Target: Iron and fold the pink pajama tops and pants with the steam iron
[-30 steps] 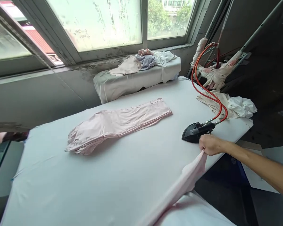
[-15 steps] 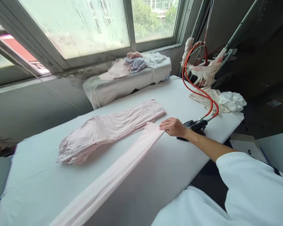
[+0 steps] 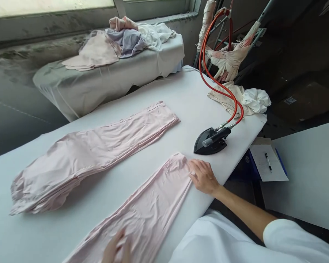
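Note:
A pale pink garment (image 3: pixel 145 208) lies spread along the near edge of the white ironing table (image 3: pixel 181 109). My right hand (image 3: pixel 204 176) rests on the garment's right end, fingers laid over the hem. My left hand (image 3: pixel 117 250) shows at the bottom edge, blurred, fingers flat on the same pink fabric. Beyond it lies a stack of folded pink garments (image 3: pixel 93 149). The black steam iron (image 3: pixel 212 140) stands just past my right hand, not touched.
A red hose (image 3: pixel 222 91) runs from the iron up to a wrapped pole. Crumpled white cloth (image 3: pixel 249 100) lies at the table's right corner. A raised padded board (image 3: pixel 112 78) behind carries mixed clothes. A clipboard with pen (image 3: pixel 267 166) sits below right.
The pink garment went from a narrow strip drawn across the table to lying spread flat near the front edge. My right hand moved nearer with its end. My left hand has come into view.

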The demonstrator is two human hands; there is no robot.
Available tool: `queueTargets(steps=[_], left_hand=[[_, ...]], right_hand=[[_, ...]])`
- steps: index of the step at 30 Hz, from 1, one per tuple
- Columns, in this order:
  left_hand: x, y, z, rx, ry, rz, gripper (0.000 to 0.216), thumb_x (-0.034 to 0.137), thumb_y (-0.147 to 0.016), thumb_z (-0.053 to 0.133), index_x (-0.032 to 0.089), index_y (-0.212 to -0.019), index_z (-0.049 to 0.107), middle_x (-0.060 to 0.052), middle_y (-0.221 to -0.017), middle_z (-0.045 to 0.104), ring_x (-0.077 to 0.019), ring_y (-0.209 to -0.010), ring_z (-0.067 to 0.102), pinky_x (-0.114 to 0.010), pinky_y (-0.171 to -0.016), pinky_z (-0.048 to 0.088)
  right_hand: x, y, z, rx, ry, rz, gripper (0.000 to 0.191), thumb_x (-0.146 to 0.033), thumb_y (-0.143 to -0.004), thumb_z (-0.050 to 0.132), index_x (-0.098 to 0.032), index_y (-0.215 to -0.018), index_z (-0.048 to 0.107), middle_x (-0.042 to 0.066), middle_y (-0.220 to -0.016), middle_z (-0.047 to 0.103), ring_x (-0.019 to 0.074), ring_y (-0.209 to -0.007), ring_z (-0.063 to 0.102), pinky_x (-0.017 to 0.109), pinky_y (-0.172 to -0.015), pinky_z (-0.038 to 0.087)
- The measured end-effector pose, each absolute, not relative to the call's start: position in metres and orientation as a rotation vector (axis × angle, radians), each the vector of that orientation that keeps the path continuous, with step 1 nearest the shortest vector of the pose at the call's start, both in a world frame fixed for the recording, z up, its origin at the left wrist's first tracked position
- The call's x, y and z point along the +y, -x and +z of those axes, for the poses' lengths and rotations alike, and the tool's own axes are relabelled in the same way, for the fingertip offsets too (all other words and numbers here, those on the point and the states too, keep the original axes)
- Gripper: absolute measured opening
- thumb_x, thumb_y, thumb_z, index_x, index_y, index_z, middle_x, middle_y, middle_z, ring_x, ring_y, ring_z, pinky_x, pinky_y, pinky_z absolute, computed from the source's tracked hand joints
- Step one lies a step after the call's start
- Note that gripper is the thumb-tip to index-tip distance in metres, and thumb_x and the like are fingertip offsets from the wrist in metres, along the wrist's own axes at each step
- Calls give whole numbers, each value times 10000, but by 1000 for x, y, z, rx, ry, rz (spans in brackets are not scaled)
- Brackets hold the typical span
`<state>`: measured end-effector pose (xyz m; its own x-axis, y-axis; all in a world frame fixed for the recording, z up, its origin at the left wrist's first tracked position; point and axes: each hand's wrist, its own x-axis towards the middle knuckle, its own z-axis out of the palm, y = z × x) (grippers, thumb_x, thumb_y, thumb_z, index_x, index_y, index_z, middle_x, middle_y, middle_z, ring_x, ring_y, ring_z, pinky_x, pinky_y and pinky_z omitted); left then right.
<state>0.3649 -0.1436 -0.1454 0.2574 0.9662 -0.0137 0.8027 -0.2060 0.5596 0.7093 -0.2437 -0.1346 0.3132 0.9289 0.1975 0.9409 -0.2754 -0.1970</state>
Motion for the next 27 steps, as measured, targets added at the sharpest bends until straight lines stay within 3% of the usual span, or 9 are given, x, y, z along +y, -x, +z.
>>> queueTargets(steps=[4,5,7,10,13,15,21,25,27], left_hand=[[-80,-520,-139,1172,-2207,511,548,348,-832,659,228,-1350,525,-145,-1372,533,-317,-1259,486,-475,-1013,435],[-66,-554,-134,1082,-2230,410,544,322,-803,688,205,-1317,554,-168,-1375,524,-349,-1231,488,-517,-979,433],[-49,-601,-121,899,-2342,195,250,232,-811,647,210,-1057,684,-142,-1278,589,-356,-1140,507,-527,-885,443],[-61,-606,-105,356,-2424,5,223,54,-801,516,218,-832,663,-67,-1057,667,-274,-1028,535,-459,-848,447],[-90,-562,-98,72,-2266,-175,393,24,-709,582,248,-1030,625,-38,-1103,656,-235,-986,561,-402,-821,487],[-104,-537,-103,172,-2221,-176,446,57,-727,609,249,-1129,584,-49,-1137,643,-231,-979,576,-391,-808,510],[-110,-526,-143,598,-2267,190,279,124,-847,508,207,-1101,587,-78,-1053,656,-225,-921,598,-378,-765,530],[-103,-526,-153,648,-2164,352,236,164,-883,505,218,-1099,582,-61,-1017,655,-187,-893,619,-319,-767,523],[-93,-536,-150,812,-2162,453,220,232,-920,494,213,-1125,572,-73,-1008,649,-196,-876,613,-336,-789,504]], right_hand=[[-232,-713,-155,-1380,2476,24,586,-486,-803,679,-196,-1303,578,175,-1216,566,363,-1086,508,481,-859,450],[-231,-716,-157,-1397,2434,69,552,-479,-791,701,-215,-1266,599,159,-1202,568,351,-1072,510,477,-867,449],[-233,-725,-156,-1374,2349,130,450,-434,-788,721,-237,-1183,637,133,-1171,578,321,-1043,520,466,-883,444],[-239,-736,-136,-1352,2215,236,352,-323,-797,697,-228,-1133,649,116,-1153,583,292,-1049,526,445,-905,440],[-228,-739,-107,-1379,2028,223,282,-198,-810,606,-175,-1089,639,110,-1068,607,247,-1000,546,402,-881,452],[-202,-738,-96,-1440,1979,159,216,-187,-808,581,-147,-1011,645,97,-936,632,220,-892,554,375,-824,455],[-101,-738,-117,-1778,2313,337,60,-200,-703,633,-146,-726,645,87,-721,654,203,-701,557,314,-669,407],[-99,-744,-118,-1640,2393,174,207,-88,-828,458,-120,-874,656,113,-803,666,194,-740,582,297,-668,397],[-114,-739,-116,-1683,2222,144,175,-116,-843,486,-152,-899,647,75,-809,658,180,-764,583,289,-706,412]])
